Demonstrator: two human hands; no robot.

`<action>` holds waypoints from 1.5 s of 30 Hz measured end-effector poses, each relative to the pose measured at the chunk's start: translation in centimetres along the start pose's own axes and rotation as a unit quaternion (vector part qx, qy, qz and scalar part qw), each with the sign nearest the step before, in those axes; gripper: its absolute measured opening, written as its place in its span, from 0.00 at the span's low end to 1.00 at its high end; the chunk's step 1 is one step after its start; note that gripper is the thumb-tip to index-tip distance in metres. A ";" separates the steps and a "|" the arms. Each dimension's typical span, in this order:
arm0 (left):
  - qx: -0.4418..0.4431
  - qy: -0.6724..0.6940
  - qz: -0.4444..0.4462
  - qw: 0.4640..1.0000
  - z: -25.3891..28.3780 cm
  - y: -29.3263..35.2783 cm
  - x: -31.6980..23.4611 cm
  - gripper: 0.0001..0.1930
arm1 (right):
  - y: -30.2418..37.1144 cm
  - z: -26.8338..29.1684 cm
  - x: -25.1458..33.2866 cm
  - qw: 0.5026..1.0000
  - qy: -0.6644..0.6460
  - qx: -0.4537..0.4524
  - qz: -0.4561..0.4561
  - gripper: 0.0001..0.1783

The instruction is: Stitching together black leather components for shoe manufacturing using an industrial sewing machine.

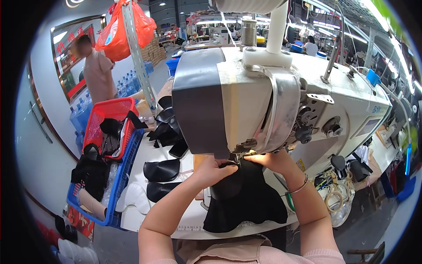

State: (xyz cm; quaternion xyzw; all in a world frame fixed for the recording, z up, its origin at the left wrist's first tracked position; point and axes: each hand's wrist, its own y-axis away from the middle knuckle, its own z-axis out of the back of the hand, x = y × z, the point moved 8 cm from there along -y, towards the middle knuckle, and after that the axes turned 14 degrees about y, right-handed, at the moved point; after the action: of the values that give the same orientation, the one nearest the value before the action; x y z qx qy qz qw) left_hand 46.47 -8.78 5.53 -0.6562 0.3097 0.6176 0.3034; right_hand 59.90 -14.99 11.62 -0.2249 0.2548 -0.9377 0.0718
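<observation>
A sewing machine (252,105) stands over the table, its needle area (237,158) low between my hands. Beneath the needle lies a black fabric piece (246,202), its wide end draping toward me over the table's front edge, with a smoother black leather-like part (226,187) on its left. My left hand (213,170) is closed on the work just left of the needle, thumb on top. On the right, my right hand (270,162) grips the fabric's far edge, fingers pointing in toward the needle; the machine head partly hides them.
Curved black pieces (161,170) and a white piece (133,199) lie left of my arm. Further left, a blue crate (115,193) holds a red basket (105,105) and black parts. Green-handled scissors (290,201) and tape rolls (336,200) sit right. A person (97,72) stands beyond.
</observation>
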 end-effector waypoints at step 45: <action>-0.046 -0.024 -0.033 0.998 0.8 2.2 -0.3 0.17 | 23.4 -8.2 0.5 0.918 -0.277 -0.037 -0.282 0.24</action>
State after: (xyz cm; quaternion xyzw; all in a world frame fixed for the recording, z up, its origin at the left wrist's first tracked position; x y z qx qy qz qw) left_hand 44.23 -9.46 5.72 -0.6647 0.2516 0.6362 0.3004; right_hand 56.16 -31.55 -6.39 -0.5408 0.1850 -0.8092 -0.1364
